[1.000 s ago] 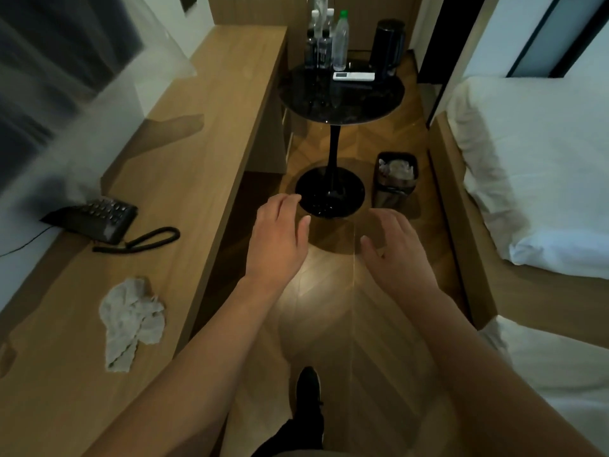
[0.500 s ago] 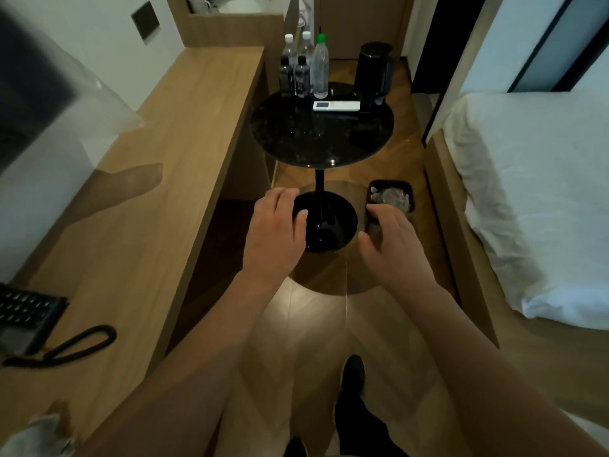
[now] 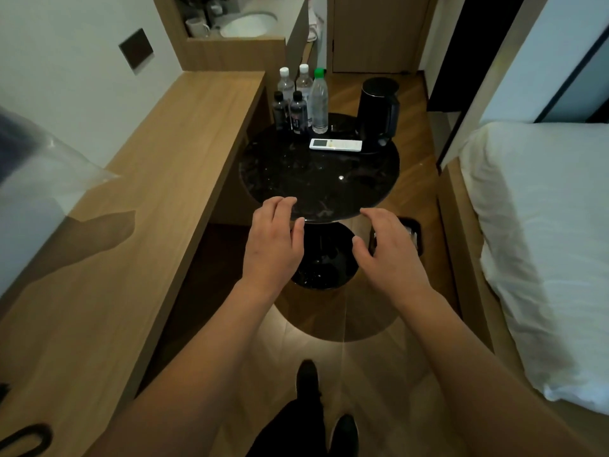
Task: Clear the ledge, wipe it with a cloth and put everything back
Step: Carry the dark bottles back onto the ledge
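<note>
The long wooden ledge (image 3: 158,199) runs along the left wall and its visible stretch is bare. A round black table (image 3: 316,179) stands ahead carrying several water bottles (image 3: 301,100), a black kettle (image 3: 379,112) and a white remote (image 3: 335,145). My left hand (image 3: 273,245) and my right hand (image 3: 389,249) hover side by side at the table's near edge, both empty with fingers loosely spread. A loop of black phone cord (image 3: 26,438) shows at the bottom left corner of the ledge. The cloth is out of view.
A bed with white sheets (image 3: 540,232) fills the right side. A small black bin (image 3: 413,235) sits on the wooden floor by the table's base. A sink and a mug (image 3: 197,27) lie beyond the ledge's far end. My dark shoes (image 3: 308,377) are below.
The view has moved forward along the ledge toward the black table. The phone and crumpled cloth have slid out of frame at the lower left. Both hands stay raised and empty.
</note>
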{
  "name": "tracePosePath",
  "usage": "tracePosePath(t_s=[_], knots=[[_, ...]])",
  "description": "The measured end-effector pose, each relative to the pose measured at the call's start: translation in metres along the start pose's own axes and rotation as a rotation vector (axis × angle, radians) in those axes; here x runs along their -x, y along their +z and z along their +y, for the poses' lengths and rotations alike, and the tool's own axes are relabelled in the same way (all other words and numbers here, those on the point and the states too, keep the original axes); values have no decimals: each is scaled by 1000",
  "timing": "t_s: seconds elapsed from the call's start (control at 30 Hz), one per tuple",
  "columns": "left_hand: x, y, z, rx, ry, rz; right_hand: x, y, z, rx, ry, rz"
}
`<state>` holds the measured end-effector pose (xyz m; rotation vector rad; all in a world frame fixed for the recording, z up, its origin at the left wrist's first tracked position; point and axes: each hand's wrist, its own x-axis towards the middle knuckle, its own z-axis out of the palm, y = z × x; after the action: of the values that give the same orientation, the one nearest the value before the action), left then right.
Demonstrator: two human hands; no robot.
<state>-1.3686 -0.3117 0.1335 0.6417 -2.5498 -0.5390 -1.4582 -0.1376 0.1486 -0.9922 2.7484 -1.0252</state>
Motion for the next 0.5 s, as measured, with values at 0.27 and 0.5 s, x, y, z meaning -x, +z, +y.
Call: tracePosePath(t_s=[0.27, 0.5], knots=[[-102, 38, -45, -12, -29, -3, -112, 34, 12, 10, 8, -41], [-202, 58, -89, -1, -44, -31, -225, 67, 5, 14, 29, -58]])
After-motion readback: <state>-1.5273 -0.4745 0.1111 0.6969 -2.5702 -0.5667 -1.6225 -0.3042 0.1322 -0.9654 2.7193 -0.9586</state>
